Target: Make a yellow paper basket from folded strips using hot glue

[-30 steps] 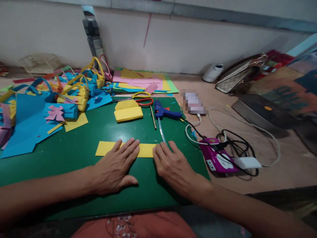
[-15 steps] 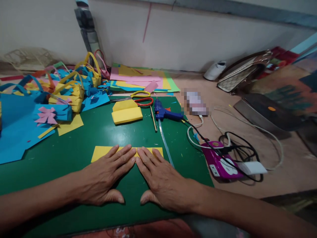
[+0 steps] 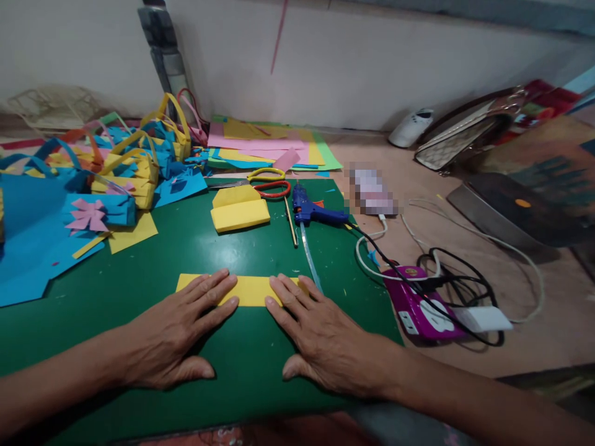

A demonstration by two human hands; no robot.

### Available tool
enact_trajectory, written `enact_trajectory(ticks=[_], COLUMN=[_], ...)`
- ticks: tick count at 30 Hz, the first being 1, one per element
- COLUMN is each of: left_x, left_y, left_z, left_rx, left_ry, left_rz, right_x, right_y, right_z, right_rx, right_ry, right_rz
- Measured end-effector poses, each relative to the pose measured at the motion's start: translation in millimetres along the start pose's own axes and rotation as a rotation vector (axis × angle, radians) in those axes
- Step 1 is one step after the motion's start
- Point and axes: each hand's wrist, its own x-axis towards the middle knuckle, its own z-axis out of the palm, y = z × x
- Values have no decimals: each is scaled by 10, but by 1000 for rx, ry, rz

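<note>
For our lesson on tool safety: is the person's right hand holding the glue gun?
No, the right hand rests on the yellow strip, while the blue glue gun lies beyond it on the green surface.

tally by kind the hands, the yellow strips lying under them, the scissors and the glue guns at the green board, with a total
Hands (left hand, right hand): 2
Yellow strip: 1
Scissors: 1
Glue gun: 1
Total: 5
</note>
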Motion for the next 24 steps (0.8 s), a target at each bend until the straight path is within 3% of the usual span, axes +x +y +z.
enact_trajectory(ticks=[10, 24], left_x=[-267, -418], left_y=[-22, 38], left_z=[-3, 62], left_rx=[10, 118], left_ry=[122, 389], left_rz=[-93, -175], right_x=[-245, -291], right_y=[3, -67], right_z=[155, 207], right_rx=[-259, -411], right_ry=[203, 303], right_rz=[39, 155])
